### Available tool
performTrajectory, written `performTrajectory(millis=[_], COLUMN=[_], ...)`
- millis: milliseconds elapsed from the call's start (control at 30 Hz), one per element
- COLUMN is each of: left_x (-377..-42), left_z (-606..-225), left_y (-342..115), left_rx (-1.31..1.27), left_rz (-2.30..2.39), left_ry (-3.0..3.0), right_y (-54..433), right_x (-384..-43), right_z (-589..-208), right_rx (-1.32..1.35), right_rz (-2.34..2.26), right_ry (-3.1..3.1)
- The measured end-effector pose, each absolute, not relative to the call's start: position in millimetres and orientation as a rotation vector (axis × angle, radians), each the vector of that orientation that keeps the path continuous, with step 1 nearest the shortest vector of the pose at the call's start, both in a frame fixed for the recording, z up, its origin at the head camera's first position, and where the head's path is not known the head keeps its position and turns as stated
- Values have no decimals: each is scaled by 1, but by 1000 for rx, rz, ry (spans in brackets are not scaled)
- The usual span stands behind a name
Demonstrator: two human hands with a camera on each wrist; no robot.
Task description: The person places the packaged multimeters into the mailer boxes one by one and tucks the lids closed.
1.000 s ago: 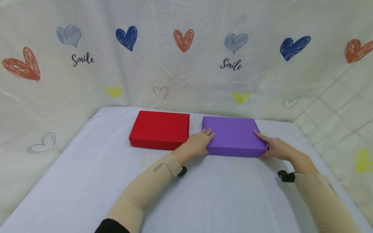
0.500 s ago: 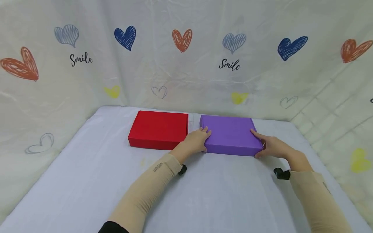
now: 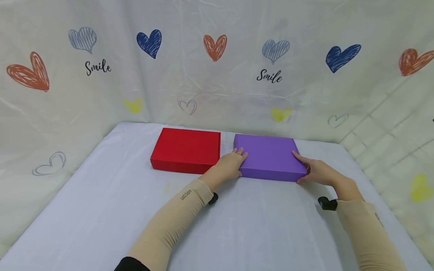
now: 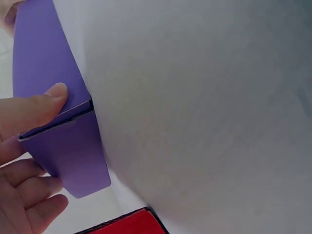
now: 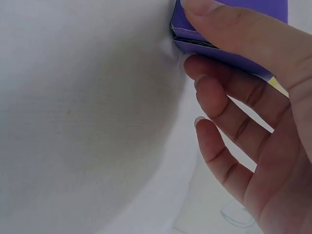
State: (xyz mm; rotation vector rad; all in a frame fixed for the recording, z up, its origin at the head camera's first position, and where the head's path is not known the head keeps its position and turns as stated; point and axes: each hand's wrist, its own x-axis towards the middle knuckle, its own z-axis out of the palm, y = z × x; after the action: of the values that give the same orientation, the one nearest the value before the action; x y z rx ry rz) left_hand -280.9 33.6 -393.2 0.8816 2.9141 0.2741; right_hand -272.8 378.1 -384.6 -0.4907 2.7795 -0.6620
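A red box point(image 3: 185, 150) lies flat on a white table point(image 3: 101, 210). Just right of it, apart, lies a purple box point(image 3: 269, 157). The left hand point(image 3: 230, 165) grips its near left corner, thumb on the front. The right hand point(image 3: 317, 171) grips its near right corner.

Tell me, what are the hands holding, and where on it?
Both hands hold the purple box: left hand at its near left corner, right hand at its near right corner.
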Motion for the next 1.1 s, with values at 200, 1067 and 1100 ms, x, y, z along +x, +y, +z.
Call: performTrajectory(millis=[200,1067,1100], left_x=[-281,-284,-284], left_z=[-393,-401,-401], left_y=[32,28,28], left_rx=[868,752,754], left_rz=[286,534,512], left_ry=[2905,2844,2850], right_y=[378,374,374], right_x=[-270,-271,-271], right_z=[-385,-385,-385], right_rx=[-510,-475,-476], right_rz=[-665,-596,-593], right_ry=[2788,2789,2794])
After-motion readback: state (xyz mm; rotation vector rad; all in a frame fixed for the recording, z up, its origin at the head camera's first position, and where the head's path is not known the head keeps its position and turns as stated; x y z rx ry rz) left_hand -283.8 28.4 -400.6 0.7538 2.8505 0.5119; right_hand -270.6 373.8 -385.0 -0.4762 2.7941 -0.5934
